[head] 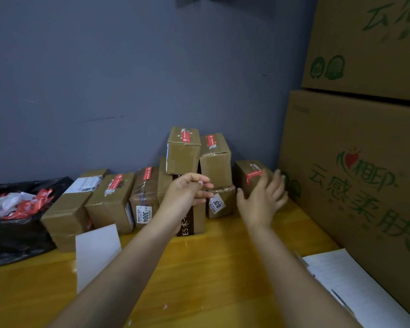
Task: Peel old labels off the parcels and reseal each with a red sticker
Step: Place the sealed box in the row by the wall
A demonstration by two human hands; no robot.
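While left hand (187,190) hovers loosely curled, holding nothing; right hand (263,197) spread open, empty, blurred | parcel (244,183) with red sticker (253,175) just behind right hand | other parcels (184,150) stacked on surface (211,268) against wall (128,79) | black bag (14,237) of scraps far left

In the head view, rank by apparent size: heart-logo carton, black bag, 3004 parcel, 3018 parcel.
1. heart-logo carton
2. black bag
3. 3004 parcel
4. 3018 parcel
The carton and bag run off frame, yet clearly lead.
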